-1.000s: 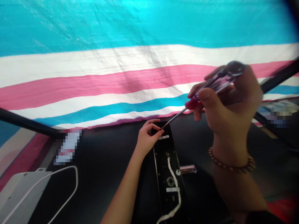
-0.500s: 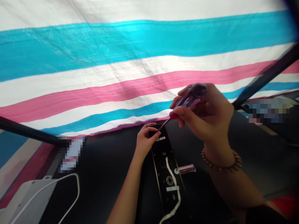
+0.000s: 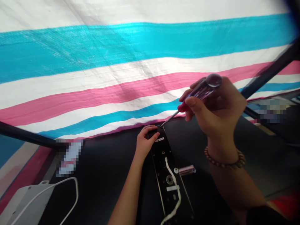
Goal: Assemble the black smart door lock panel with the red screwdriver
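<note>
Head view: the long black panel [image 3: 162,146] lay on the dark table [image 3: 100,175]. The left hand [image 3: 145,141], half open, rested on its far end, apparently for steadying. The right hand [image 3: 217,117] was closed around the screwdriver [image 3: 200,89], shaft slanted toward that end. The striped sheet [image 3: 140,42] limited rearward movement; tabletop extended to both sides.

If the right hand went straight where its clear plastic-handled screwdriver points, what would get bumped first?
Probably the far end of the long, black rectangular panel. The metal tip of the screwdriver seems right there, near the left hand; exact contact is unclear.
</note>
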Tool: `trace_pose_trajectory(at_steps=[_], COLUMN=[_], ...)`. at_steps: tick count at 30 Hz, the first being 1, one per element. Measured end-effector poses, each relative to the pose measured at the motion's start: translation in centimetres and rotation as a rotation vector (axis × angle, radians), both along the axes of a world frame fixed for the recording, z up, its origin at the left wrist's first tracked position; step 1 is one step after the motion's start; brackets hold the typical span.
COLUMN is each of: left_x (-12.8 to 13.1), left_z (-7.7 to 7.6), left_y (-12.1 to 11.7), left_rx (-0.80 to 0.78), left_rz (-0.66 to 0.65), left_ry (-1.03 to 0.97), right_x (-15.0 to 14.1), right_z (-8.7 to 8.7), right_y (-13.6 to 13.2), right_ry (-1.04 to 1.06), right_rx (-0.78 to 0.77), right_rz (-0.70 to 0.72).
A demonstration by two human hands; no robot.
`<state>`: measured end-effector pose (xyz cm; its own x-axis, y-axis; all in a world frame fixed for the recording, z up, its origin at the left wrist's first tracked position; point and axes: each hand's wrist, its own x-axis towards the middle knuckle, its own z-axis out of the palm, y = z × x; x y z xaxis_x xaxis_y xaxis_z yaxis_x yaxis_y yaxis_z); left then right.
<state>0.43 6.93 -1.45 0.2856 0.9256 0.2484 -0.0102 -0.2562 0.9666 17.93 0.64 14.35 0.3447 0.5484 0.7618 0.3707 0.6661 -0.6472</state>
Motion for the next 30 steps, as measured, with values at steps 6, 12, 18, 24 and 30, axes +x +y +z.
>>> trace_pose_trajectory(at_steps=[6, 12, 18, 24, 30], left_x=[0.12, 0.26, 0.16, 0.03, -0.05], left_z=[-0.11, 0.03, -0.19, -0.16, 0.09], left_y=[0.00, -0.10, -0.02, -0.01, -0.06], left_rx=[-0.007, 0.028, 0.016, 0.010, 0.011], left_rz=[0.017, 0.022, 0.039, 0.033, 0.034], left_ry=[-0.046, -0.077, -0.045, 0.005, 0.041], right_x=[-0.44, -0.68, -0.51, -0.53, -0.51], right_z=[-0.43, -0.82, -0.59, -0.52, -0.51], right_y=[0.42, 0.57, 0.41, 0.37, 0.09], right_ry=[0.046, 0.029, 0.028, -0.016, -0.096], right_rx=[-0.012, -0.056, -0.108, -0.139, -0.175], right_rz=[0.019, 0.092, 0.117, 0.135, 0.135])
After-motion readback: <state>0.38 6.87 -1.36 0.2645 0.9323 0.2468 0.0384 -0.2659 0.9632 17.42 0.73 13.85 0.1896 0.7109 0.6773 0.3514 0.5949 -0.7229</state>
